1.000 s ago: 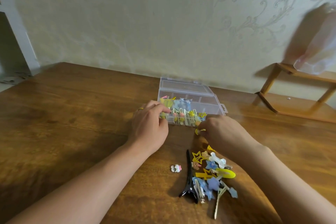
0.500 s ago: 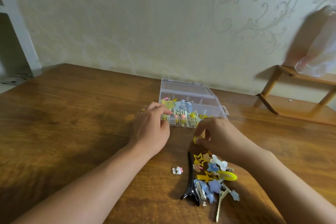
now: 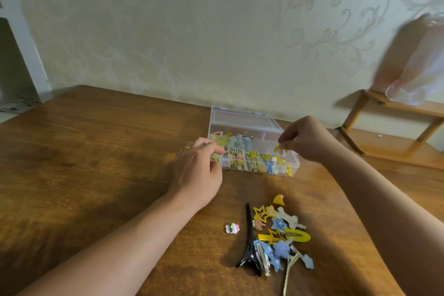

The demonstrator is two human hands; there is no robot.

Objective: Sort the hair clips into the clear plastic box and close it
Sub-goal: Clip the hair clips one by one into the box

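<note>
The clear plastic box (image 3: pixel 294 163) stands open on the wooden table, its lid (image 3: pixel 240 116) tipped back toward the wall. Its front compartments hold several yellow, blue and pink clips. My left hand (image 3: pixel 198 173) grips the box's left front corner. My right hand (image 3: pixel 306 138) hovers over the box's right side and pinches a small yellow clip (image 3: pixel 280 149). A pile of loose hair clips (image 3: pixel 280 233) lies nearer to me, with a long black clip (image 3: pixel 250 243) at its left and a small white flower clip (image 3: pixel 231 228) apart from it.
A wooden rack (image 3: pixel 394 132) stands on the table at the right, with a pale plastic bag (image 3: pixel 418 65) above it. The patterned wall runs close behind the box. The table's left half is bare wood (image 3: pixel 84 151).
My right hand has lifted from the table near the pile up over the box's right side, carrying the small yellow clip. My left hand has stayed on the box corner.
</note>
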